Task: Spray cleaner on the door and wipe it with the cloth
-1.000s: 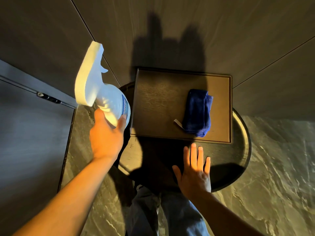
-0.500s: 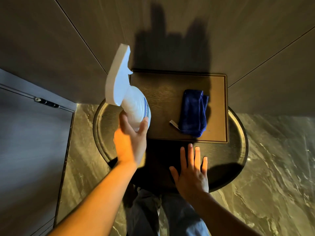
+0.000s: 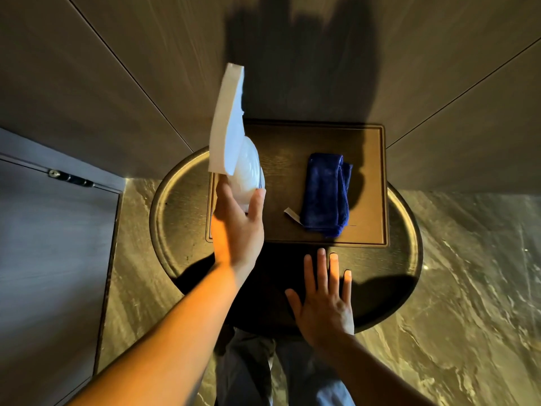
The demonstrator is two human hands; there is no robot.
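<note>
My left hand [image 3: 238, 227] grips the lower body of a white spray bottle [image 3: 231, 142], held upright over the left edge of a rectangular wooden tray [image 3: 369, 186]. A folded blue cloth [image 3: 326, 194] lies on the tray's right half, untouched. My right hand [image 3: 325, 300] rests flat, fingers spread, on the round dark table [image 3: 175, 218] in front of the tray, a short way below the cloth. The grey door [image 3: 49, 259] with its hinge [image 3: 70, 177] stands at the left.
Dark wood wall panels [image 3: 117, 68] rise behind the table. Marble floor [image 3: 468, 288] lies to the right and between table and door. My legs show below the table's near edge.
My left hand has carried the spray bottle rightward, from beside the door to above the tray's left edge. The right hand has stayed flat on the table; the cloth has not moved.
</note>
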